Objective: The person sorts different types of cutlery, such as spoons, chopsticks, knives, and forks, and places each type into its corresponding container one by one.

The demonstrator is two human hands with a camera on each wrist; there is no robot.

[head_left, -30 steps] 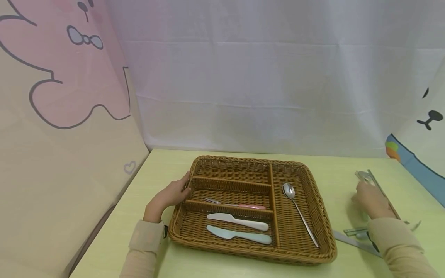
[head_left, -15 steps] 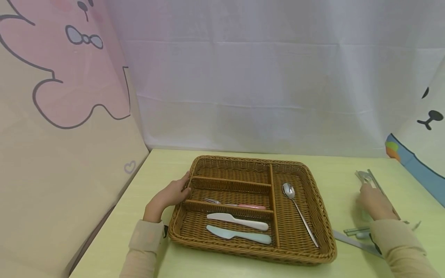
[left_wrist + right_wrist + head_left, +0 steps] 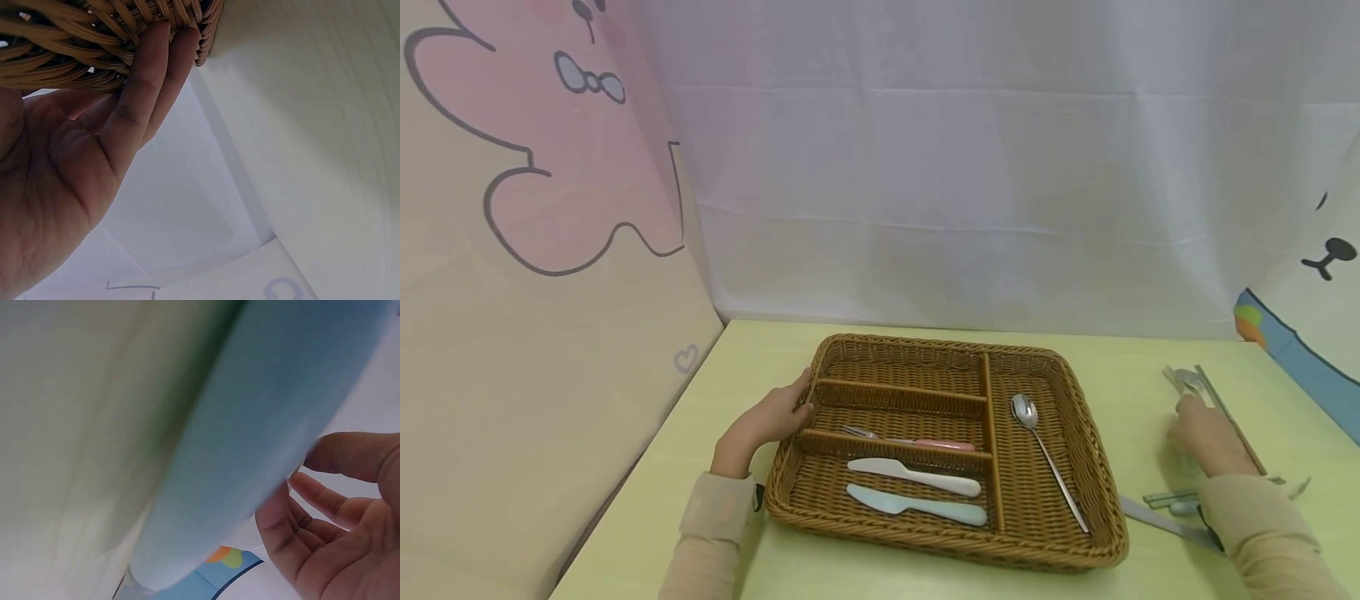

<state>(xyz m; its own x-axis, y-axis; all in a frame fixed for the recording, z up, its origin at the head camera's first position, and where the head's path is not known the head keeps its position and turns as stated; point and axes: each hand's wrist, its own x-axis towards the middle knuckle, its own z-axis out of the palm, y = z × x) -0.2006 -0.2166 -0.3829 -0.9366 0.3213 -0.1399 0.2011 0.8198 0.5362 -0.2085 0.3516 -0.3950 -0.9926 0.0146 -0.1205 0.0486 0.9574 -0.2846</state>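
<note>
My left hand [image 3: 772,417] grips the left rim of a brown wicker cutlery tray [image 3: 988,433]. In the left wrist view, its fingers [image 3: 140,84] lie along the woven outer wall. Over at the right, my right hand [image 3: 1208,435] is low among loose cutlery and pinches a spoon [image 3: 1189,381] with a silver bowl. A pale blue handle [image 3: 250,437] fills much of the right wrist view and hides part of the pinch. In the tray lie a white knife [image 3: 917,477], a mint knife [image 3: 917,505], a pink-handled fork [image 3: 943,445] and a silver spoon [image 3: 1052,471].
Chopsticks [image 3: 1231,421] lie to the right of my right hand. Fork tines [image 3: 1171,377] show beside the spoon bowl. A flat silver piece [image 3: 1165,523] lies partly under my right sleeve. White cloth [image 3: 925,167] hangs behind the yellowish table [image 3: 1142,358].
My right hand has shifted slightly right and toward me, leaving more of the spoon bowl in sight. My left hand and the tray stay in place; the head view tilts slightly.
</note>
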